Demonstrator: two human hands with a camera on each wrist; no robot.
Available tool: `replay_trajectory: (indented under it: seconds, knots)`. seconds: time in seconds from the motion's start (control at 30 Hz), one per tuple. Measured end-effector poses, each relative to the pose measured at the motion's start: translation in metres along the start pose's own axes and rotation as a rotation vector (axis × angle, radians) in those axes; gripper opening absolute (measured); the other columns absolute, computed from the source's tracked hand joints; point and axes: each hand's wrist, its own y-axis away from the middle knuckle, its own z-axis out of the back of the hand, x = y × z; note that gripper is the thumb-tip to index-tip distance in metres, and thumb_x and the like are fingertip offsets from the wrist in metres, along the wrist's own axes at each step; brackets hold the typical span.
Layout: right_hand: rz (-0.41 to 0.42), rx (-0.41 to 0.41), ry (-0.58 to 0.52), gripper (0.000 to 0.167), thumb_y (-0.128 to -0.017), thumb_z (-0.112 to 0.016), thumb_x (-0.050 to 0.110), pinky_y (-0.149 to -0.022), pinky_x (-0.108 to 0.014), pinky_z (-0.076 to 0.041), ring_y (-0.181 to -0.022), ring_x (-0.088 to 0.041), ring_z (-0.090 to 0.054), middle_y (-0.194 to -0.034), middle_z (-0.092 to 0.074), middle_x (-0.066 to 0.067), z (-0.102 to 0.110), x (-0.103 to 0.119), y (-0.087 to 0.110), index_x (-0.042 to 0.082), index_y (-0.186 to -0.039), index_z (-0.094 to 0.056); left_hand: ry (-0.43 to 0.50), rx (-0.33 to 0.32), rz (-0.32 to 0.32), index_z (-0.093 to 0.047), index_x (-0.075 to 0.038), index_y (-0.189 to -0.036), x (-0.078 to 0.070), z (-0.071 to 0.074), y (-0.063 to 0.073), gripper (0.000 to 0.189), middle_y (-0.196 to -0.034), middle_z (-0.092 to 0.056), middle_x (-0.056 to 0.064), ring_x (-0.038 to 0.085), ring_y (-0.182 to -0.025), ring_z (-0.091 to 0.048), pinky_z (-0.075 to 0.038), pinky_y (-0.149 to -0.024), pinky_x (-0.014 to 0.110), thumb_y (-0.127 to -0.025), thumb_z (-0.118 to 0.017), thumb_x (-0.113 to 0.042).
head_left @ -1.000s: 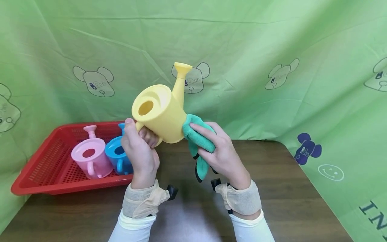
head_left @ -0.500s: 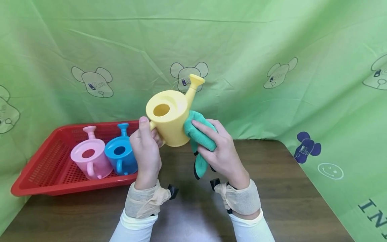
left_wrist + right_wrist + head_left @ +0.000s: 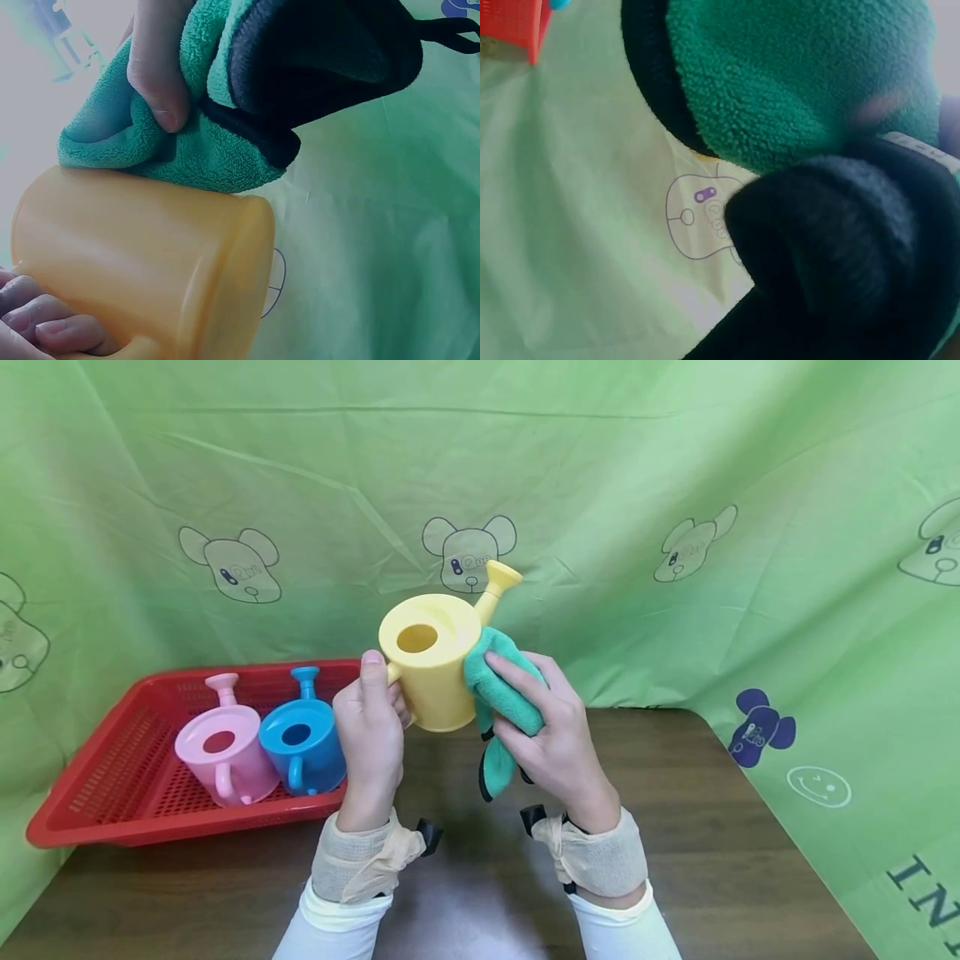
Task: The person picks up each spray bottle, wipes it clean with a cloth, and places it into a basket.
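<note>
A yellow toy watering can (image 3: 438, 693) is held up above the table, its spout pointing up and to the right. My left hand (image 3: 371, 727) grips it by the handle, fingers curled round it, as the left wrist view also shows. In my right hand (image 3: 558, 727) is a bunched green towel (image 3: 506, 689) with dark edging, pinched between thumb and fingers. The towel presses against the can's right side, just below the spout. From the right wrist, the towel (image 3: 802, 82) fills much of the view and hides nearly all of the can.
At the left on the wooden table (image 3: 712, 843) stands a red plastic basket (image 3: 135, 827). Inside it are a pink watering can (image 3: 240, 768) and a blue watering can (image 3: 318, 760), side by side. A green printed curtain (image 3: 600, 485) hangs behind and at the right.
The yellow watering can has moved right and down and turned more upright, carried by my left hand. My right hand has shifted slightly right, keeping the towel against the can's side.
</note>
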Motion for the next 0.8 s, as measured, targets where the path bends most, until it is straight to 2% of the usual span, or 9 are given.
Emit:
replay_trajectory:
  seconds: [0.37, 0.53, 0.63, 0.8]
  knots:
    - [0.003, 0.002, 0.008, 0.057, -0.086, -0.072, -0.004, -0.104, -0.035, -0.051, -0.125, -0.028, -0.060, -0.138, -0.062, -0.014, -0.003, 0.004, 0.000, 0.016, -0.140, -0.068, -0.101, 0.004, -0.041, -0.045, -0.014, -0.066, 0.001, 0.000, 0.003, 0.048, -0.057, -0.047, -0.004, 0.012, -0.053, -0.041, -0.044, -0.058, 0.023, -0.110, -0.051, -0.033]
    - [0.004, 0.015, 0.013, 0.058, -0.086, -0.072, -0.004, -0.103, -0.036, -0.052, -0.125, -0.028, -0.059, -0.139, -0.061, -0.015, -0.006, 0.004, 0.000, 0.016, -0.141, -0.067, -0.125, 0.006, -0.086, -0.045, -0.011, -0.068, 0.002, -0.001, 0.003, 0.048, -0.059, -0.047, -0.004, 0.013, -0.055, -0.043, -0.046, -0.061, 0.024, -0.110, -0.051, -0.034]
    - [0.001, 0.020, 0.019, 0.059, -0.086, -0.073, -0.004, -0.102, -0.036, -0.052, -0.125, -0.028, -0.059, -0.139, -0.061, -0.014, -0.007, 0.005, 0.001, 0.016, -0.142, -0.067, -0.171, 0.001, -0.146, -0.047, -0.006, -0.070, 0.004, -0.002, 0.004, 0.048, -0.060, -0.048, -0.002, 0.013, -0.057, -0.045, -0.047, -0.065, 0.024, -0.110, -0.052, -0.032]
    - [-0.001, 0.033, 0.038, 0.059, -0.086, -0.073, -0.005, -0.099, -0.039, -0.054, -0.124, -0.027, -0.060, -0.138, -0.061, -0.013, -0.011, 0.007, 0.001, 0.017, -0.141, -0.067, -0.276, 0.009, -0.279, -0.050, 0.001, -0.074, 0.008, -0.003, 0.005, 0.043, -0.063, -0.051, 0.010, 0.013, -0.058, -0.047, -0.046, -0.064, 0.023, -0.110, -0.052, -0.024]
